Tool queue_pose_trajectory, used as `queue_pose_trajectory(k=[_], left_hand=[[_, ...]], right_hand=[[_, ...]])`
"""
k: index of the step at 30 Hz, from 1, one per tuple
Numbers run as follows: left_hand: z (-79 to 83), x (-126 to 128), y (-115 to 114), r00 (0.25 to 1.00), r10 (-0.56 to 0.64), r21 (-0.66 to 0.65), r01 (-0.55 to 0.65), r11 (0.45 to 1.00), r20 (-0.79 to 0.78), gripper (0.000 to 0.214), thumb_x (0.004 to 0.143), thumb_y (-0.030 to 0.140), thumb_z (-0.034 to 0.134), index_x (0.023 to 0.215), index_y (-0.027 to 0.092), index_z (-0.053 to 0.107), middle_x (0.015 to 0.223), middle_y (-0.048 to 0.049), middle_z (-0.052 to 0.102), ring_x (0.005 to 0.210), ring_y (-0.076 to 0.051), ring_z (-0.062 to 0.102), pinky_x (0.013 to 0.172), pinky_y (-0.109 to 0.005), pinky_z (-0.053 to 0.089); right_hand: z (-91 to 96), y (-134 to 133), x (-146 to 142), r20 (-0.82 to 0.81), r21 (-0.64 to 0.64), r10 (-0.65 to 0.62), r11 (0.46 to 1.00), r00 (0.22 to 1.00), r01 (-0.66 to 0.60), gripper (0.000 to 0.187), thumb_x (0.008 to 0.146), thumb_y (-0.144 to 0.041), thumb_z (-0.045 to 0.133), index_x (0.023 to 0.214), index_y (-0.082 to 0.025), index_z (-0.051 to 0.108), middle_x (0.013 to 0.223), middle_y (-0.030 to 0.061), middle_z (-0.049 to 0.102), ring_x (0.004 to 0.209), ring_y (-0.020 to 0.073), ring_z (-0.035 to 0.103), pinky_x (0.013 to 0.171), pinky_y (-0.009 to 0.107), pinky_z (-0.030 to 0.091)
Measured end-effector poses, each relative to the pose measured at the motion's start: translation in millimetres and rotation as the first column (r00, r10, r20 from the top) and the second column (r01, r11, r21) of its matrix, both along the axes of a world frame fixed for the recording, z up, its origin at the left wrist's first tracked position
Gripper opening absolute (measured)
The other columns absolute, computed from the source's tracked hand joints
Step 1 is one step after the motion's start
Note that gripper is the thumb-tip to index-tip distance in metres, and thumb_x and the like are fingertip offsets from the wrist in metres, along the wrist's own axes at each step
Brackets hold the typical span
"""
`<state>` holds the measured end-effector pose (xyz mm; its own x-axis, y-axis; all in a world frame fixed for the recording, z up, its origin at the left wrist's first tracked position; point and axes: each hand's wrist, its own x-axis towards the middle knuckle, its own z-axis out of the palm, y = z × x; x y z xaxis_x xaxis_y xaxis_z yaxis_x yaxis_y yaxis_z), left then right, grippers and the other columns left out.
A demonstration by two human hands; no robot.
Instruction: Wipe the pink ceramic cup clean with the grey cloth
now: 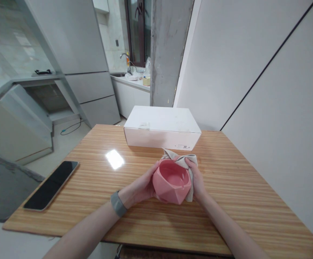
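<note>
A glossy pink faceted bowl (pixel 171 181) with a round hollow, tilted toward the camera over the striped wooden table (pixel 226 201) near a white cardboard box (pixel 161 127), is cupped by the left hand (pixel 142 187) while the right hand (pixel 198 180) presses a crumpled grey cloth (pixel 182 160) against its far side.

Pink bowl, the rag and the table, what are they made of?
The pink bowl looks like glazed ceramic, maybe hard plastic: smooth, faceted sides with a soft sheen. The rag looks like woven fabric, matte grey-beige, crumpled into folds. The table looks like wood or wood-look laminate: striped grain under a glossy coat that mirrors a bright light patch.
</note>
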<state>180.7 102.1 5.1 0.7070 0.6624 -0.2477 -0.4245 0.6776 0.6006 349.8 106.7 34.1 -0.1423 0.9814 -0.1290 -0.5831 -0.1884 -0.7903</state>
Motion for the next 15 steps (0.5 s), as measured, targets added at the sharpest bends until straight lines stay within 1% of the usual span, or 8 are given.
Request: queue_pose_trajectory(k=[2, 4, 6, 9, 10, 12, 13, 15], left_hand=[[-0.9, 0.2, 1.3, 0.997, 0.071, 0.028, -0.071, 0.997, 0.001, 0.053, 0.091, 0.055, 0.051, 0.131, 0.019, 0.059, 0.118, -0.0116, 0.068, 0.086, -0.020, 0.067, 0.067, -0.028, 0.055], [-2.4, 0.3, 3.6, 0.993, 0.119, 0.040, -0.118, 0.992, -0.017, 0.050, 0.092, 0.050, 0.053, 0.131, 0.020, 0.058, 0.116, -0.0108, 0.069, 0.090, -0.021, 0.067, 0.073, -0.030, 0.056], [-3.9, 0.2, 6.0, 0.986, 0.157, 0.041, -0.155, 0.987, -0.051, 0.048, 0.092, 0.048, 0.054, 0.131, 0.020, 0.058, 0.116, -0.0109, 0.070, 0.093, -0.023, 0.067, 0.074, -0.032, 0.056], [-3.9, 0.7, 7.1, 0.975, 0.216, 0.042, -0.213, 0.976, -0.058, 0.044, 0.092, 0.043, 0.055, 0.128, 0.019, 0.060, 0.120, -0.0112, 0.068, 0.100, -0.024, 0.067, 0.076, -0.033, 0.058], [-3.3, 1.1, 6.5, 0.974, 0.221, 0.049, -0.219, 0.975, -0.042, 0.042, 0.093, 0.041, 0.056, 0.127, 0.018, 0.060, 0.123, -0.0112, 0.067, 0.103, -0.024, 0.066, 0.078, -0.033, 0.058], [-1.9, 1.8, 4.4, 0.978, 0.207, 0.077, -0.206, 0.975, -0.006, 0.039, 0.092, 0.038, 0.057, 0.125, 0.017, 0.061, 0.126, -0.0117, 0.065, 0.108, -0.024, 0.064, 0.083, -0.034, 0.057], [-1.3, 2.0, 3.2, 0.981, 0.195, 0.096, -0.194, 0.976, -0.002, 0.039, 0.092, 0.038, 0.059, 0.124, 0.017, 0.061, 0.125, -0.0122, 0.065, 0.106, -0.023, 0.064, 0.084, -0.034, 0.057], [-0.9, 1.4, 1.3, 0.984, 0.173, 0.138, -0.168, 0.976, -0.029, 0.039, 0.089, 0.039, 0.064, 0.119, 0.016, 0.064, 0.117, -0.0128, 0.068, 0.097, -0.021, 0.067, 0.080, -0.031, 0.057]], right_hand=[[-3.0, 1.9, 0.6, -0.009, 0.014, 0.010, 1.000, 1.000, -0.009, 0.025, 0.074, -0.047, 0.067, 0.080, -0.023, 0.071, 0.090, 0.0045, 0.078, 0.100, 0.0325, 0.069, 0.094, 0.044, 0.051], [-7.7, 4.8, 1.7, 0.003, 0.039, -0.007, 0.999, 1.000, 0.007, 0.027, 0.076, -0.048, 0.065, 0.084, -0.023, 0.072, 0.092, 0.0045, 0.078, 0.101, 0.0318, 0.069, 0.094, 0.043, 0.051], [-13.4, 8.1, 2.8, 0.054, 0.081, -0.084, 0.994, 0.995, 0.080, 0.027, 0.078, -0.048, 0.065, 0.086, -0.023, 0.073, 0.094, 0.0035, 0.078, 0.100, 0.0302, 0.069, 0.096, 0.040, 0.050], [-20.8, 12.0, 3.6, 0.139, 0.158, -0.243, 0.963, 0.960, 0.220, 0.025, 0.079, -0.044, 0.066, 0.089, -0.023, 0.074, 0.095, 0.0011, 0.078, 0.098, 0.0261, 0.070, 0.098, 0.035, 0.048], [-22.4, 12.8, 3.7, 0.152, 0.175, -0.278, 0.952, 0.948, 0.251, 0.024, 0.080, -0.043, 0.067, 0.089, -0.023, 0.075, 0.094, 0.0000, 0.078, 0.097, 0.0247, 0.070, 0.097, 0.033, 0.047], [-23.7, 13.6, 3.9, 0.156, 0.186, -0.310, 0.942, 0.938, 0.281, 0.022, 0.080, -0.043, 0.067, 0.088, -0.025, 0.075, 0.092, -0.0014, 0.078, 0.094, 0.0229, 0.070, 0.096, 0.031, 0.048], [-23.6, 13.8, 4.0, 0.153, 0.184, -0.314, 0.941, 0.937, 0.285, 0.021, 0.079, -0.043, 0.067, 0.087, -0.025, 0.075, 0.091, -0.0016, 0.078, 0.092, 0.0228, 0.071, 0.095, 0.031, 0.048], [-22.2, 13.5, 4.4, 0.149, 0.183, -0.312, 0.941, 0.938, 0.284, 0.022, 0.079, -0.044, 0.067, 0.085, -0.024, 0.075, 0.089, -0.0006, 0.078, 0.091, 0.0240, 0.071, 0.094, 0.033, 0.049]])
